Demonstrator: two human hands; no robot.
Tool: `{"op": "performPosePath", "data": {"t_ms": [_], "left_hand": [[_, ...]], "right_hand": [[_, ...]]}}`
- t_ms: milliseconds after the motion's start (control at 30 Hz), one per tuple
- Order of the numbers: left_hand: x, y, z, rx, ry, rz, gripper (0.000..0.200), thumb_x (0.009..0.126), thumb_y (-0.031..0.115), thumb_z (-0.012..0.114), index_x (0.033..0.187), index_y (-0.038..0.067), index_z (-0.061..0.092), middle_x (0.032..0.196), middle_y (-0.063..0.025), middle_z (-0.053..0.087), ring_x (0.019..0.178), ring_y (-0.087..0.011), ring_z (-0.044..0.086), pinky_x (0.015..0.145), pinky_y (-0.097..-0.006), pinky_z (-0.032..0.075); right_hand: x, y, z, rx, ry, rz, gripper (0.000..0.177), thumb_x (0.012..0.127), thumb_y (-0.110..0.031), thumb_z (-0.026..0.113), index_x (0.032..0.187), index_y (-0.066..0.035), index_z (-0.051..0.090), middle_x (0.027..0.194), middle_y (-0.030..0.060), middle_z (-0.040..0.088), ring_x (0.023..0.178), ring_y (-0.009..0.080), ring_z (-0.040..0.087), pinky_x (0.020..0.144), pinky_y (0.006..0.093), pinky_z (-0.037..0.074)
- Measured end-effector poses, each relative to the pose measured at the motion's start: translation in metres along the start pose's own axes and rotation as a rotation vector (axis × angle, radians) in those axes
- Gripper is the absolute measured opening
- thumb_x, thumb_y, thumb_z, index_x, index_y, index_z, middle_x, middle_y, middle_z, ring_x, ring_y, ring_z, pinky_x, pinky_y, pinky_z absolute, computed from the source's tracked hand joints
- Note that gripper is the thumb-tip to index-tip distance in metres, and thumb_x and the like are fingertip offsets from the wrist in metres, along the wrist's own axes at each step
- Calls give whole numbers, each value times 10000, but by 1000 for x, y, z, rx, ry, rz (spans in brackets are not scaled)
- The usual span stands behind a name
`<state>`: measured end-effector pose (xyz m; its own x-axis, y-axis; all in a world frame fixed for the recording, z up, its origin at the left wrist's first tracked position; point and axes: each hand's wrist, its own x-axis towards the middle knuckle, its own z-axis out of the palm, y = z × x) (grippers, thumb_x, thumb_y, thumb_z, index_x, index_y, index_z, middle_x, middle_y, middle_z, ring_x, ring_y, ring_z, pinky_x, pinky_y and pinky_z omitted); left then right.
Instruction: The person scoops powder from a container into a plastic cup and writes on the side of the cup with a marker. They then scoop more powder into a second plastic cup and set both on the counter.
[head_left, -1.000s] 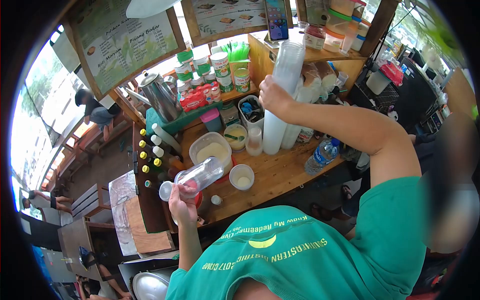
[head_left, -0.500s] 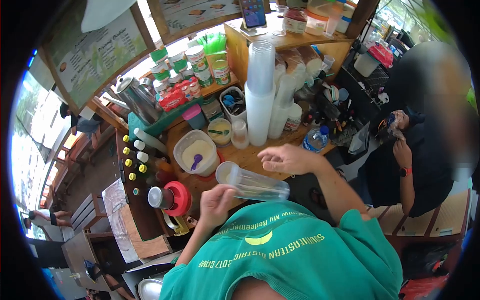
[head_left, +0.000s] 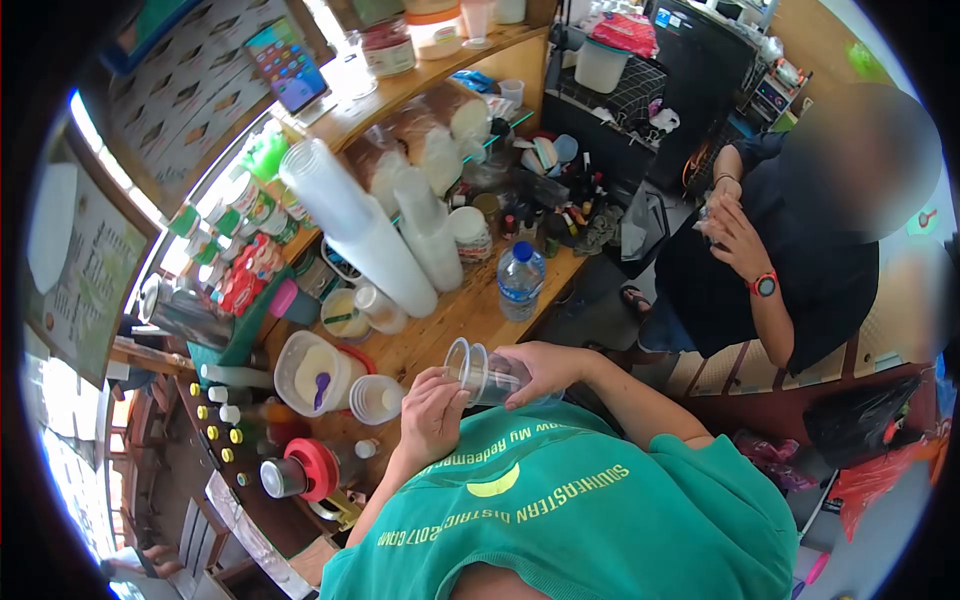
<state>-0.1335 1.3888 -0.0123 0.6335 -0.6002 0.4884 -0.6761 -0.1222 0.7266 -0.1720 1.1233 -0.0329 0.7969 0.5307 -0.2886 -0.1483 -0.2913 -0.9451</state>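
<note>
Clear plastic cups (head_left: 484, 376), with two rims showing, lie sideways between my hands in front of the green shirt. My right hand (head_left: 545, 370) is wrapped round their body. At the rims, my left hand (head_left: 432, 412) has its fingers pinched on the edge of a cup. Left of that hand, an open cup (head_left: 377, 400) stands on the wooden counter (head_left: 440, 326). Beside it is a square tub (head_left: 296, 372) of pale powder with a purple scoop (head_left: 321, 388). Tall nested cups (head_left: 375, 245) lean in view behind.
A blue-capped water bottle (head_left: 521, 283) stands beyond my right hand. A red-lidded jar (head_left: 313, 468) and yellow-capped bottles are at the left. A phone (head_left: 287, 70) rests on the shelf. At the right, a person in dark clothes (head_left: 770, 270) holds something small in both hands.
The view has swung to the right. My right hand, earlier open and apart, now grips the cups. My left hand has moved to their rims. The other person's hands have come together.
</note>
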Motion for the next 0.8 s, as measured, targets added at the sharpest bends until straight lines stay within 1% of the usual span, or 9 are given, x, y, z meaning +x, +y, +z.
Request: {"op": "performPosePath", "data": {"t_ms": [167, 233, 267, 333, 400, 567, 633, 700, 800], "left_hand": [[26, 4, 14, 119, 61, 88, 232, 756, 77, 859, 925, -13, 729, 1146, -204, 733, 1058, -358, 706, 982, -465, 539], [37, 10, 19, 136, -40, -63, 589, 699, 137, 932, 1198, -18, 660, 1432, -243, 592, 1202, -375, 658, 1021, -470, 531], [39, 8, 26, 138, -37, -67, 589, 699, 137, 932, 1198, -18, 660, 1432, -243, 592, 1202, -375, 658, 1021, -470, 531], [40, 0, 41, -383, -110, -373, 918, 709, 186, 950, 1459, -10, 459, 1498, -235, 519, 1246, -352, 633, 1045, -458, 522], [46, 3, 49, -421, -94, -413, 986, 716, 205, 950, 1503, -8, 397, 1455, -213, 547, 1264, -324, 619, 1045, -440, 520], [61, 10, 51, -390, -110, -523, 1071, 685, 213, 954, 1545, -5, 355, 1333, -170, 597, 1260, -268, 607, 1053, -403, 507], [61, 3, 46, -125, -191, -441, 1049, 657, 202, 943, 1524, -4, 389, 1309, -160, 603, 1194, -244, 621, 1002, -386, 531], [64, 19, 37, -132, -118, -514, 997, 641, 208, 933, 1482, 1, 439, 1292, -157, 599, 1155, -258, 622, 964, -390, 542], [66, 34, 20, -100, 102, -595, 949, 645, 198, 923, 1452, 6, 463, 1278, -147, 591, 1141, -297, 625, 949, -408, 543]], "right_hand": [[-20, 7, -25, 34, -23, -7, 767, 782, -319, 909, 1362, 32, 550, 1154, 117, 699, 1010, 173, 666, 909, 321, 545], [-24, 10, -34, -52, -38, -2, 772, 778, -320, 910, 1360, 36, 550, 1146, 117, 699, 994, 172, 668, 892, 320, 548], [-25, 14, -36, -31, -11, -69, 712, 781, -306, 914, 1315, 15, 570, 1075, 89, 681, 924, 152, 651, 830, 310, 548], [-27, 19, -42, -6, 7, -137, 652, 784, -292, 918, 1270, -5, 591, 1005, 61, 663, 854, 132, 634, 768, 299, 549], [-28, 19, -54, 85, -40, -79, 807, 753, -336, 919, 1380, 15, 552, 1098, 110, 705, 955, 175, 670, 838, 333, 557], [-33, 15, -70, 4, -47, -123, 806, 755, -324, 925, 1396, -5, 554, 1138, 117, 716, 973, 193, 680, 861, 345, 565], [-36, 21, -75, -2, -22, -162, 803, 758, -320, 927, 1398, -7, 555, 1149, 121, 718, 975, 197, 682, 875, 348, 567], [-33, 38, -82, 87, 160, -386, 695, 796, -252, 907, 1366, -14, 589, 1146, 113, 705, 1006, 173, 685, 913, 330, 565], [-40, 59, -119, 113, 330, -231, 605, 836, -210, 877, 1348, -20, 615, 1134, 99, 723, 1001, 163, 696, 921, 328, 567]]}}
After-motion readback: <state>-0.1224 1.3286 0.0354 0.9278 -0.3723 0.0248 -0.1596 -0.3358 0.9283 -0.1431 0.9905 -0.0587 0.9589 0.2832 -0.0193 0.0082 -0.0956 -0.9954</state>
